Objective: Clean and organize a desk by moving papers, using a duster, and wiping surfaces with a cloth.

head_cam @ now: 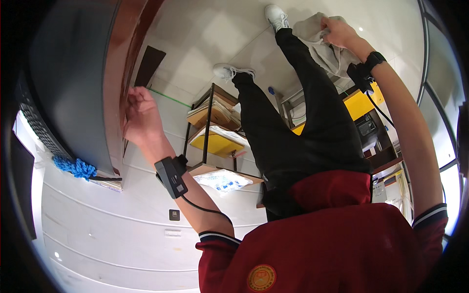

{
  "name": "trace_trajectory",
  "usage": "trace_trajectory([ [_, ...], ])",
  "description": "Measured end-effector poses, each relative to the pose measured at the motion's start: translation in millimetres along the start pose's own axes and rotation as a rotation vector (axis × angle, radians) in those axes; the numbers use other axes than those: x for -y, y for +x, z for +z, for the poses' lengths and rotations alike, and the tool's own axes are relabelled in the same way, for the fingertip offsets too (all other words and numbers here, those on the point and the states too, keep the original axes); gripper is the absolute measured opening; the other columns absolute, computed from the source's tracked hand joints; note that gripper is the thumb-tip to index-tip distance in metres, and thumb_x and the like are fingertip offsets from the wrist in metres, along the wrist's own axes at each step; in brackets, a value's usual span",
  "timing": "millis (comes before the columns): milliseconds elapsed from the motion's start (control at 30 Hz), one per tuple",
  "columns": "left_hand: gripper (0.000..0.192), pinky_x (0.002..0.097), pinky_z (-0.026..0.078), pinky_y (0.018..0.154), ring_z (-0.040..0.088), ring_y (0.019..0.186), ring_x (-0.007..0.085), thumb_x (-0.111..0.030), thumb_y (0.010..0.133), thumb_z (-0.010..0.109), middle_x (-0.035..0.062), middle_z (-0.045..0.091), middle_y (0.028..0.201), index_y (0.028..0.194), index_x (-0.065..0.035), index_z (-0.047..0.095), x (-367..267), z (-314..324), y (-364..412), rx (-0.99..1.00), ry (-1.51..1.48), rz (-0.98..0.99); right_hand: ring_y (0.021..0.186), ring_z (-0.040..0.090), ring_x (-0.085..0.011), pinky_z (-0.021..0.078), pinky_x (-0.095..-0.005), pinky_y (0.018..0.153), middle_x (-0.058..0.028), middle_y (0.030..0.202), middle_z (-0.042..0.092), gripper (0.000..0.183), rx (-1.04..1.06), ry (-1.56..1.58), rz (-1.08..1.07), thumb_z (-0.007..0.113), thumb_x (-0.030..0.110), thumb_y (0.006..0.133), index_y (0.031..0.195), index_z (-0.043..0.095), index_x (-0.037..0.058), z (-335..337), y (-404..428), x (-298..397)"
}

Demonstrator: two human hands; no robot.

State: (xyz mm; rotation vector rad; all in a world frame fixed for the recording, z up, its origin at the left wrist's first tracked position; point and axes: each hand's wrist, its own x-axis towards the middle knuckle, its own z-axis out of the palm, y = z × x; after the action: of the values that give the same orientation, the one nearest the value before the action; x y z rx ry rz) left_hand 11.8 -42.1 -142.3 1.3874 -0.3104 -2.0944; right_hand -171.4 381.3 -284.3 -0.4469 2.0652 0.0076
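Observation:
My right hand (339, 33) grips a bunched light-grey cloth (322, 51), which hangs beside my right leg. My left hand (141, 113) is at the reddish-brown wooden edge of a desk (113, 84). Its fingers are curled and partly hidden against the edge, so I cannot tell whether they grip it. A dark mat or panel (69, 73) covers the desktop. Beyond it lies a black keyboard (42, 128). A blue fluffy chenille item (75, 167) rests at the desk's near end.
A metal-framed shelf rack (209, 128) holds stacked papers (216, 111), a yellow folder (216, 144) and a plastic-wrapped packet (221, 180). A dark flat panel (150, 66) is near the desk edge. Glass panels with black frames (439, 110) stand at the right. A wall socket (174, 215) is at lower left.

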Motion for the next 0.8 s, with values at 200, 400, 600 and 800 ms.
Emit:
trace_trajectory([
  [200, 0.020, 0.0321, 0.038, 0.068, 0.047, 0.072, 0.0197, 0.006, 0.070, 0.046, 0.0094, 0.044, 0.074, 0.090, 0.0067, 0.046, 6.0, -14.6, 10.5, 0.231, -0.102, -0.165, 0.095, 0.056, -0.0318, 0.0447, -0.0393, 0.078, -0.0133, 0.096, 0.060, 0.035, -0.010, 0.061, -0.115, 0.061, 0.018, 0.069, 0.102, 0.051, 0.0113, 13.0, 4.6, 56.3],
  [400, 0.020, 0.0281, 0.042, 0.080, 0.055, 0.089, 0.0178, -0.005, 0.078, 0.054, 0.0100, 0.060, 0.096, 0.097, -0.0034, 0.056, 45.0, -73.2, -39.4, 0.228, -0.018, -0.210, 0.094, 0.057, -0.0314, 0.0467, -0.0389, 0.078, -0.0135, 0.098, 0.061, 0.038, 0.024, 0.019, -0.220, 0.060, 0.019, 0.069, 0.105, 0.053, 0.0116, 24.1, -7.2, 119.6],
  [600, 0.046, 0.0417, 0.038, 0.095, 0.044, 0.115, 0.0241, -0.038, 0.089, 0.049, 0.0067, 0.046, 0.126, 0.124, -0.0098, 0.043, 87.2, -97.5, -128.0, -0.244, 0.174, -0.206, 0.096, 0.056, -0.0329, 0.0478, -0.0392, 0.078, -0.0151, 0.099, 0.061, 0.038, -0.145, -0.012, -0.415, 0.061, 0.026, 0.072, 0.106, 0.056, 0.0096, 34.5, -40.7, 113.0],
  [800, 0.046, 0.0404, 0.034, 0.097, 0.042, 0.115, 0.0212, -0.041, 0.091, 0.044, 0.0047, 0.044, 0.126, 0.126, -0.0114, 0.042, 102.6, -150.6, -151.4, -0.097, 0.149, -0.252, 0.096, 0.056, -0.0330, 0.0478, -0.0390, 0.078, -0.0152, 0.100, 0.061, 0.038, -0.099, -0.107, -0.350, 0.061, 0.026, 0.072, 0.106, 0.056, 0.0092, 36.6, -54.1, 81.3],
])
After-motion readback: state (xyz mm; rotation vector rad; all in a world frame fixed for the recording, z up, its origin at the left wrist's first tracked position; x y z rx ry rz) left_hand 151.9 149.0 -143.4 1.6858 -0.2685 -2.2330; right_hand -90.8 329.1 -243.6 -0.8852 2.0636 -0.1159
